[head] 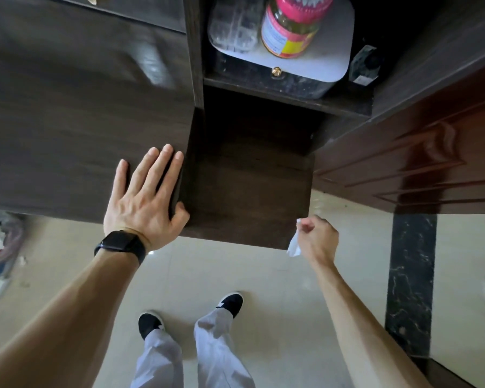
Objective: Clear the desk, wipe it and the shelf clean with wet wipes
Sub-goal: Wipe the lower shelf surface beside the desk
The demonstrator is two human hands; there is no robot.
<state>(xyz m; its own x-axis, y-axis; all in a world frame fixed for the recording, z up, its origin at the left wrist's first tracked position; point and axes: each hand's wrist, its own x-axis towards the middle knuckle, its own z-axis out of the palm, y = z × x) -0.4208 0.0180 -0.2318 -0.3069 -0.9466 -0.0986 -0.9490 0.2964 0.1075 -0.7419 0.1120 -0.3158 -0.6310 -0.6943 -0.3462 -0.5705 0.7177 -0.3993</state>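
At the near right corner of the dark wooden surface, the left grip is laid flat, palm down. Its four fingers are kept straight on the top and the thumb is hooked over the side edge; nothing is held in it. A black watch is worn on that wrist. Below and to the right of the surface, a lower shelf of the same dark wood is seen. The right grip is held just beside the near right corner of this shelf. Its fingers are curled closed round a crumpled white wipe, part of which hangs beneath the fist. Whether the wipe touches the shelf edge cannot be told. On an upper shelf farther back, a box with a white lid is placed. A jar with a red and yellow label and a clear plastic container are stood on the lid. A pale tiled floor is seen beneath both arms.
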